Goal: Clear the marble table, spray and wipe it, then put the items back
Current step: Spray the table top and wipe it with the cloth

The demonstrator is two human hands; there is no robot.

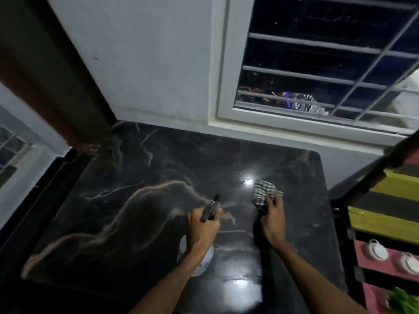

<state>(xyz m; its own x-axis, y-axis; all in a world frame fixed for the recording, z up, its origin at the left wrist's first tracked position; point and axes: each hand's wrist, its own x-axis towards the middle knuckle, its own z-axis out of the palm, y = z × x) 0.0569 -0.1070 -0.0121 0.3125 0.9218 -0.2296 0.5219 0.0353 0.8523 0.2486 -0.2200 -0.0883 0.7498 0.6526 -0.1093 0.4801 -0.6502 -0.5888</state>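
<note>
— What fills most of the view?

— The worktop (140, 200): a dark, glossy marble slab with pale tan veins across its left half. Its far edge is pushed against a white wall (147, 64). A bright glare sits on the polish right of centre.

— And around it?

— A barred window (317, 64) is set in the wall above the far right corner, dark outside. To the right stands a rack (385, 200) with yellow, black and pink shelves. Two white cups (376, 249) sit on a pink shelf, with something green and leafy (405, 302) below them.

— The hands?

— Both reach in from the near edge, bare forearms over the slab. The left hand (203, 227) has its grip clamped round the neck of the spray bottle (205, 264), fingers curled at the dark trigger head. The nozzle points away, toward the far side. The bottle's white body shows under the wrist, near the middle of the worktop. I cannot tell whether it stands on the slab or is held just above it.

— The right one?

— The right hand (273, 217) lies on the near end of the checked cloth (264, 191). Its grip is apart, fingers spread and pressing the cloth down. The cloth is bunched on the marble, just beside the glare and to the right of the nozzle.
</note>
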